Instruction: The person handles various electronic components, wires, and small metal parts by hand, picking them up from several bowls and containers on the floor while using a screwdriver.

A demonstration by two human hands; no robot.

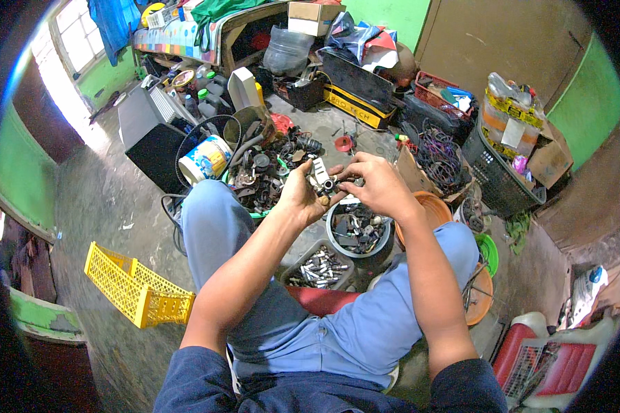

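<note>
My left hand (300,191) is closed around a small mechanical part (320,173), with a pale ribbed section and a dark round end. At that dark end, the fingertips of my right hand (375,180) are pinched together; they hide what exactly they grip. Just below my hands stands a grey bucket (364,255) of black and metal pieces. Nearer to me, a grey tray (350,274) holds many small silver and black cylindrical pieces. Beyond my left hand lies a heap of dark mechanical scrap (262,168).
A yellow plastic crate (145,303) lies on the floor at left. A black case (148,141) and a white bucket (207,157) stand beyond my left knee. Orange basins (430,206) and a green bowl (487,251) sit at right, before a dark basket (499,175).
</note>
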